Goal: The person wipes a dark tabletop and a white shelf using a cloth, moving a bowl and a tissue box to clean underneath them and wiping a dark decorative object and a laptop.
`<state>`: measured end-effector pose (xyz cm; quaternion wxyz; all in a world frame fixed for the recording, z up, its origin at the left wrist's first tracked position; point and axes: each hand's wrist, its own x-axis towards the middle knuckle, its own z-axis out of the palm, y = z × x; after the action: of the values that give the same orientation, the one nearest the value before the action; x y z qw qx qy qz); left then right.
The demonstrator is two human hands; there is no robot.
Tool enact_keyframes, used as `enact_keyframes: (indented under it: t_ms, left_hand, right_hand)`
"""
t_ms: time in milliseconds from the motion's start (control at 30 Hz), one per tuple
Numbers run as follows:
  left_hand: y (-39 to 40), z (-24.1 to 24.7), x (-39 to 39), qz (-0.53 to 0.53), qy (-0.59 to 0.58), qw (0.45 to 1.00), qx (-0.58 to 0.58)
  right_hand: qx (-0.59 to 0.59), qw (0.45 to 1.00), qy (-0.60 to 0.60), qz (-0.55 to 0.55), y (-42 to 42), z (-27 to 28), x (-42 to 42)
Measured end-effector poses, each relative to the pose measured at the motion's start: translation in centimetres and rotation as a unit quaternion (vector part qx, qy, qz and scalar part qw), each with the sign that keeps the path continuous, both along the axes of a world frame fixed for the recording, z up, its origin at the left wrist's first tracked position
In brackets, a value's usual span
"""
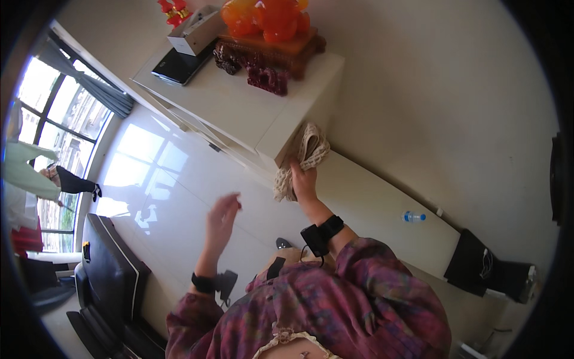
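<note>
My right hand [305, 181] is closed around a bunched beige openwork cloth [314, 146]. The cloth is at the end face of a white cabinet [242, 107]; whether it touches that face is hard to tell. My left hand [222, 215] is raised over the glossy floor, blurred, its fingers loosely bent and apart from the cabinet. A small red spot shows at its fingertips, too blurred to name. On the cabinet top stands an orange translucent figurine [273, 18] on a carved wooden stand [269, 49].
A black laptop-like slab [181, 65] and a white box [195, 33] sit on the cabinet. A low white bench-like surface [367, 197] bears a plastic bottle [413, 217] and, farther right, a black object [475, 262] with a white cable. A black leather sofa [110, 264] stands at left, near hanging clothes [29, 170].
</note>
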<state>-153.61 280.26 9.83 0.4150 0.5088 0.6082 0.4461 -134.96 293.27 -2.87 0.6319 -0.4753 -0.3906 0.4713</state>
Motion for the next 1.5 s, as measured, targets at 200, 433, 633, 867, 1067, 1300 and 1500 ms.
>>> enact_keyframes:
  t_ms: [200,433,633,867,1067,1300,1500]
  left_hand:
    - [11.5,5.5,4.7,-0.063,0.111,0.967,0.222]
    - [16.5,3.5,8.9,-0.042,0.302,0.922,0.237]
    - [16.5,5.1,10.4,-0.03,0.415,0.892,0.179]
    - [16.5,5.4,10.5,-0.022,0.456,0.881,0.127]
    - [16.6,5.6,10.8,-0.025,0.454,0.882,0.124]
    - [16.6,5.6,10.5,-0.027,0.455,0.881,0.128]
    - [16.4,5.4,10.2,-0.026,0.45,0.882,0.137]
  right_hand:
    - [-0.123,0.99,0.061,0.028,1.5,-0.9,2.2]
    - [-0.046,0.997,-0.054,0.015,9.8,4.6,6.1]
    - [-0.134,0.926,-0.352,0.014,14.8,-4.5,8.0]
    - [-0.179,0.982,-0.067,0.009,11.6,-1.0,7.5]
    - [-0.129,0.991,0.009,0.028,19.1,5.1,11.7]
    - [-0.226,0.967,-0.11,0.039,17.0,-3.2,10.2]
    - [-0.156,0.974,-0.121,0.114,12.2,0.2,11.3]
